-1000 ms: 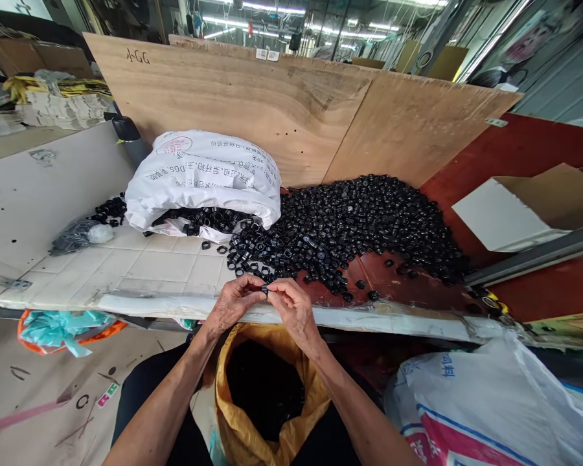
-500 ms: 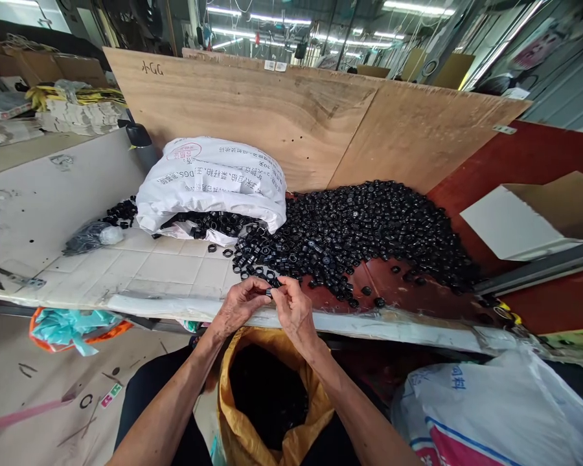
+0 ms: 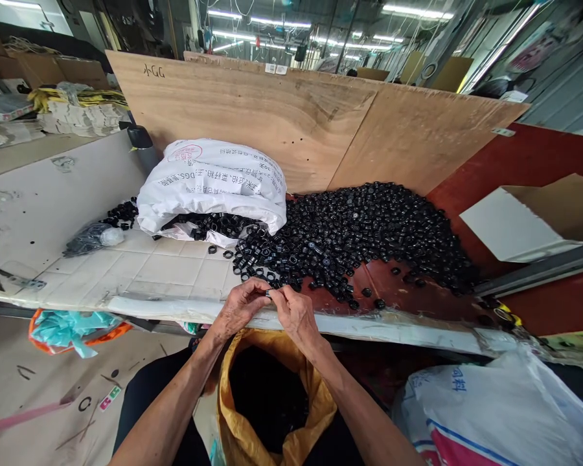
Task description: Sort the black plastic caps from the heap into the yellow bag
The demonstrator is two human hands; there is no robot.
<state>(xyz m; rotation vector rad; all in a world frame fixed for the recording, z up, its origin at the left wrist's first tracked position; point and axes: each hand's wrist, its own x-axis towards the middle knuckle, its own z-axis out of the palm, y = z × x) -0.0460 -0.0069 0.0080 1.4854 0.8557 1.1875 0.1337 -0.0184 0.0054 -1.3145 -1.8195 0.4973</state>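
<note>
As my left hand (image 3: 240,309) and right hand (image 3: 295,316) pinch a black part (image 3: 268,294), white tiles (image 3: 160,268) lie near. Lamps (image 3: 418,11) shine overhead.

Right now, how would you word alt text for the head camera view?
A person's left hand and right hand hold a small black part at a worktable's edge, above an open yellow sack. Beyond, a white printed sack with black rings at its mouth lies beside a heap of black pieces.
</note>
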